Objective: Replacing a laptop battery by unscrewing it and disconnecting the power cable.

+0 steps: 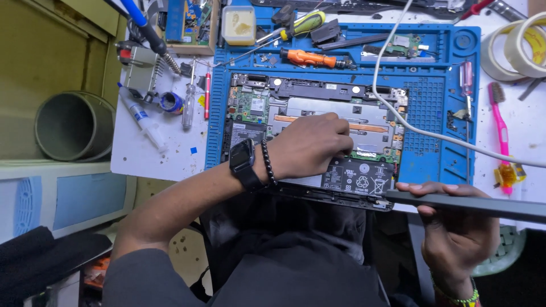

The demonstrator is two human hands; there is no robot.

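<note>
two hands at work: our left hand [310,145], fingers curled, presses the open laptop [318,122]; right hand [455,227] pinches the grey panel [483,206]. we'd better keep it level.

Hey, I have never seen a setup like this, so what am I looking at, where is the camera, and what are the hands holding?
This is one picture from a camera on a person's head, looking down at a workbench. There is no machine, only two bare hands. An opened laptop with its insides showing lies on a blue work mat. The left hand, with a watch at the wrist, rests on the laptop's insides. The right hand holds the edge of a flat grey panel. An orange screwdriver, tape rolls and a pink brush lie around.
</note>
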